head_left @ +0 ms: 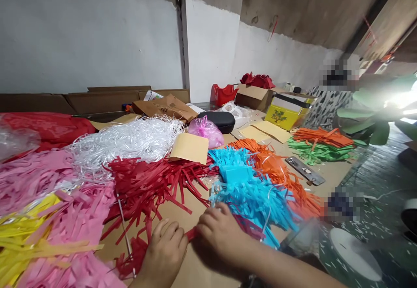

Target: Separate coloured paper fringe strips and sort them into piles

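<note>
My left hand (pixel 167 249) and my right hand (pixel 220 232) are side by side at the front of the table, both with fingers closed. A short red strip (pixel 191 234) of thin, fabric-like material stretches between them, gripped at both ends. Beyond my left hand lies a pile of dark red fringed strips (pixel 146 192), with a crumpled dark red piece (pixel 132 255) beside the wrist. Light blue fringed strips (pixel 247 188) are heaped just past my right hand. A darker maroon piece (pixel 249 228) shows by my right forearm.
Pink strips (pixel 81 218) and yellow strips (pixel 29 231) lie left. White string (pixel 130 142), orange strips (pixel 276 170), green strips (pixel 321 151), a phone (pixel 304 170), a black case (pixel 218 122) and a yellow box (pixel 286 112) sit farther back. A fan (pixel 374 110) stands right.
</note>
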### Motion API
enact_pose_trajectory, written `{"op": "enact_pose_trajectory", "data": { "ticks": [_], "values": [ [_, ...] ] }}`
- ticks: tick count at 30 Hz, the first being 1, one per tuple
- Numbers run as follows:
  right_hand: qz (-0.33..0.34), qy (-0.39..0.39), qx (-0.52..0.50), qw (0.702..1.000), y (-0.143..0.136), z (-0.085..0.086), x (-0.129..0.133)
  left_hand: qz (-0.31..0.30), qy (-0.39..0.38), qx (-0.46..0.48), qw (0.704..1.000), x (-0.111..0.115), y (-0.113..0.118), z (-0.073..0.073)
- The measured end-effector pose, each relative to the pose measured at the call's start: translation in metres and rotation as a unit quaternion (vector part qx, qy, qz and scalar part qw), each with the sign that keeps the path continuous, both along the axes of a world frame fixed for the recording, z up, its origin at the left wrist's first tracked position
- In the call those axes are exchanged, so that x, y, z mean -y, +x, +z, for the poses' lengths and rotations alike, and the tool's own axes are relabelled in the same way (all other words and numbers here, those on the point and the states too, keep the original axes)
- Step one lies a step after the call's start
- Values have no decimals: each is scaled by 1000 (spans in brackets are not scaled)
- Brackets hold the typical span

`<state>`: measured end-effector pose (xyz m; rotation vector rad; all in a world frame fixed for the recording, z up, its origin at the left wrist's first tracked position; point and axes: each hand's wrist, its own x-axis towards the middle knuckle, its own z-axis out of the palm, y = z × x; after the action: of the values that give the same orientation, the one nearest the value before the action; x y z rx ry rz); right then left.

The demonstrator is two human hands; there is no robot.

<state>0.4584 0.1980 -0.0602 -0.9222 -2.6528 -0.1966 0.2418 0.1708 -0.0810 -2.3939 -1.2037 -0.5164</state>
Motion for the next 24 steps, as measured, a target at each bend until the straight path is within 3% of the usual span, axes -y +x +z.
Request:
{"op": "enact_pose_trajectory", "data": {
  "ticks": [5,9,12,17,21,24],
  "values": [
    [11,31,6,999,2,-13,12,7,0,-18,1000,20,-16,-9],
    [26,24,-20,999,6,-7,13,16,-42,19,999,29,-30,-11],
    [72,30,4,997,-3,-6,13,15,-50,28,998,29,-28,-8],
    [69,44,8,997,1,-18,7,17,-46,25,999,32,-26,-6],
    [66,-15,6,998,23,-17,-1,-9,-55,60,997,36,-35,-8],
    [71,-112,-45,990,33,-16,-5,-50,-69,124,989,35,-38,-10]
  ]
}}
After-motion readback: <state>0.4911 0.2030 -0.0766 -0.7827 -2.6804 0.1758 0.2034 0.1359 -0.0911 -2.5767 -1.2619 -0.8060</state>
